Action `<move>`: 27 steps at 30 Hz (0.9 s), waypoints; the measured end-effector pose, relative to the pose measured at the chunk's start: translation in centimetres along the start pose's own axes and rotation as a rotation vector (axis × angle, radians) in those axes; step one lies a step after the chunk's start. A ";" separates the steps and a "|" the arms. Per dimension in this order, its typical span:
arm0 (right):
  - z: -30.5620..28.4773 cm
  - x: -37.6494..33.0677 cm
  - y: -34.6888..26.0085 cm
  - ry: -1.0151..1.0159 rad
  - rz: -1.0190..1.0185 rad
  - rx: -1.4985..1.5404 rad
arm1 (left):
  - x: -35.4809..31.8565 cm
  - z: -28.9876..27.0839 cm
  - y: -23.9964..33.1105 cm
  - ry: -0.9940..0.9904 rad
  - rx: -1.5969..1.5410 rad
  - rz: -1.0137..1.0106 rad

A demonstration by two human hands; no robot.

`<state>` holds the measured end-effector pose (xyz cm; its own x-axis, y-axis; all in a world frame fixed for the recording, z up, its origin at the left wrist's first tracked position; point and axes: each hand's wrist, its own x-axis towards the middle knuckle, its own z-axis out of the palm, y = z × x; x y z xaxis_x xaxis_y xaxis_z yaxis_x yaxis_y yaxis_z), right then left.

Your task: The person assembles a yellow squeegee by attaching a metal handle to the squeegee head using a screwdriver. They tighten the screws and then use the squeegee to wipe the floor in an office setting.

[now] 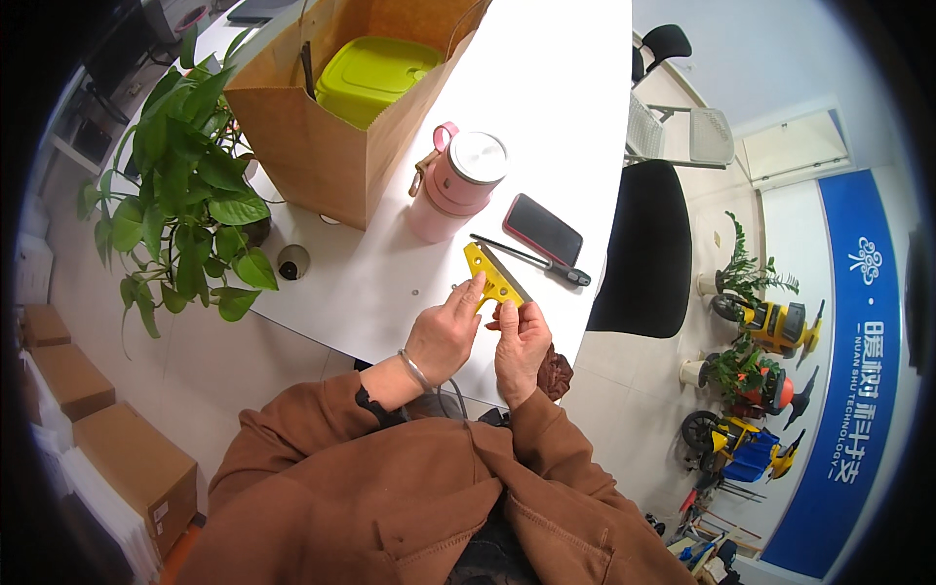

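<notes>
Near the table edge, a yellow scraper head with a dark metal blade along one side [482, 262] is held between my two hands. My left hand [441, 341] pinches its near left part, fingertips pressed on the yellow face. On the lower right end, my right hand [522, 353] grips with thumb and fingers. Just beyond the scraper lies a screwdriver [565, 273] with a dark handle and long thin shaft. A small round metal piece [414, 292] sits on the table left of my hands. Another small piece beside the left fingers is partly hidden.
A phone [543, 230] lies past the screwdriver. Left of it stands a pink lidded cup [450, 200], then a brown paper bag [302, 146] holding a green-lidded container [378, 73]. A leafy plant [195, 195] overhangs the left edge. A black chair [643, 253] adjoins the right edge.
</notes>
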<state>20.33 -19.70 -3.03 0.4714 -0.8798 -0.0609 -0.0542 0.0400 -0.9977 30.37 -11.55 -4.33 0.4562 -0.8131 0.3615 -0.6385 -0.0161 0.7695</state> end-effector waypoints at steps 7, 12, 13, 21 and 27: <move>-0.5 0.2 0.0 0.029 0.057 -0.005 | 0.1 0.0 -0.1 -0.053 -0.067 -0.076; -2.8 0.7 0.2 0.099 0.027 -0.029 | 0.2 -2.0 -3.1 -0.017 -0.053 -0.193; -3.4 0.7 0.2 0.123 0.033 -0.022 | 0.1 -2.4 -3.9 0.008 -0.036 -0.244; -5.3 0.0 0.8 0.211 0.103 -0.029 | -0.3 -0.8 -7.1 -0.118 0.153 0.155; -5.8 -0.2 1.1 0.252 0.130 -0.006 | 0.7 3.2 -7.5 -0.350 0.115 0.285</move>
<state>15.08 -22.23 -3.99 0.2260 -0.9576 -0.1787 -0.1056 0.1582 -0.9817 33.54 -13.85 -11.56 0.0288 -0.9417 0.3352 -0.7816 0.1878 0.5948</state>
